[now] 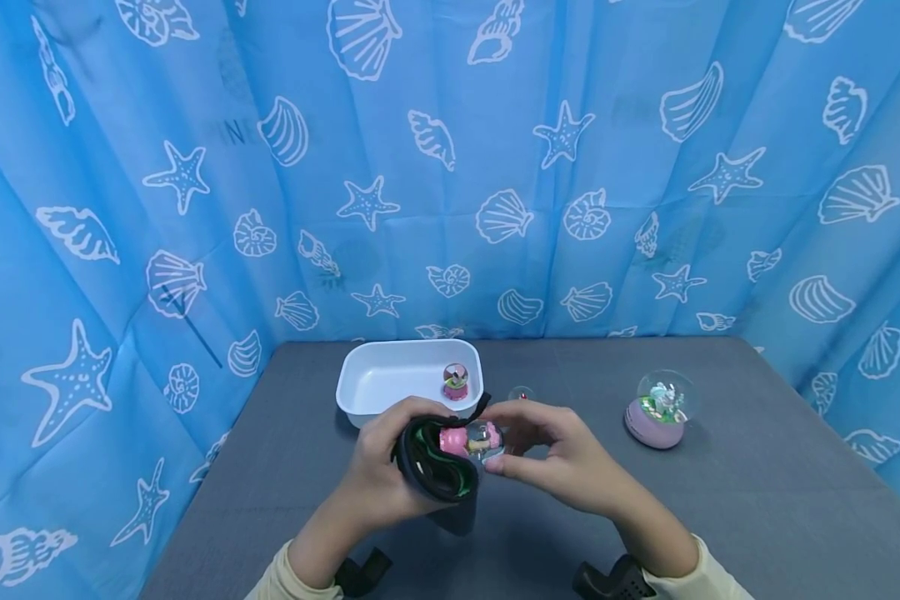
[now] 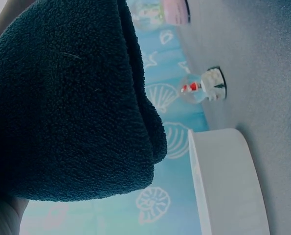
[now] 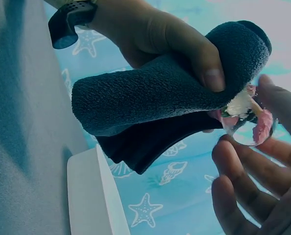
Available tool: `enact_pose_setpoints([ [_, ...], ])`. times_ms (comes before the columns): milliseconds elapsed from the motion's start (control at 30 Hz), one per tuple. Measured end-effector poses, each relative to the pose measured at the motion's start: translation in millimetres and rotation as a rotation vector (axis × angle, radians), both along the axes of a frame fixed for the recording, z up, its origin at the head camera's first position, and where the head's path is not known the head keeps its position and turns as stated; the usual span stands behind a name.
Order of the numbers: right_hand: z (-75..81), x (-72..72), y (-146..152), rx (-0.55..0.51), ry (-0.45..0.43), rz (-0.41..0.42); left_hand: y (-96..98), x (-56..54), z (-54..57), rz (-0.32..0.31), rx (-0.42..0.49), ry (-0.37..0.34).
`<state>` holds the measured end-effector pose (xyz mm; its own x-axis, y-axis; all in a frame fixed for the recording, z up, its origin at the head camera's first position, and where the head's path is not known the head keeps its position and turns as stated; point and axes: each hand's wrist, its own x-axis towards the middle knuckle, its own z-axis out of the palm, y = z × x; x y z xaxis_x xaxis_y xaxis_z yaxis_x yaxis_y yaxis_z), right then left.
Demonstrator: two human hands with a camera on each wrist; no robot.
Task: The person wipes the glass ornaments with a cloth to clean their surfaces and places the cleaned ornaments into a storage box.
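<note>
My left hand [image 1: 375, 471] grips a folded dark cloth [image 1: 435, 471] with a fuzzy outer face, which fills much of the left wrist view. A small snow globe [image 1: 483, 440] with a pink base lies sideways, its base end tucked in the cloth's fold. My right hand [image 1: 570, 462] holds the clear dome between thumb and fingers. In the right wrist view, the left thumb [image 3: 214, 78] presses on the cloth beside the globe [image 3: 253, 125]. Part of the globe's base is hidden by the cloth.
Behind the hands stands a white plastic bin [image 1: 378, 371] with a small pink-based snow globe [image 1: 456, 383] inside. A white-based globe [image 2: 213, 84] stands on the table right of it. Farther right sits a larger purple-based globe [image 1: 658, 417]. A blue shell-patterned curtain [image 1: 450, 208] hangs behind.
</note>
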<state>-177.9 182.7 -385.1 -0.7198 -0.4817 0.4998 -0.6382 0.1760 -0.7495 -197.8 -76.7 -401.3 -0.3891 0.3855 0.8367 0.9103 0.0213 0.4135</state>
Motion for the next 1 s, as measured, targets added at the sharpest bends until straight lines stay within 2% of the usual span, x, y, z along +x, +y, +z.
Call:
enact_pose_setpoints([
  [267, -1.4, -2.1, -2.3, 0.006, -0.109, 0.007, 0.8, 0.8, 1.7, 0.015, -0.006, 0.009],
  [533, -3.2, -3.3, -2.8, 0.010, -0.145, 0.005, 0.9, 1.3, 1.7, 0.002, -0.013, 0.009],
  [800, 0.2, -3.6, -1.6, 0.065, -0.208, 0.021, 2.7, -0.1, 0.5, -0.005, -0.009, 0.020],
  [1000, 0.4, -4.1, -1.4, 0.035, -0.247, 0.045, 3.5, 1.1, 3.1, -0.004, 0.006, 0.036],
])
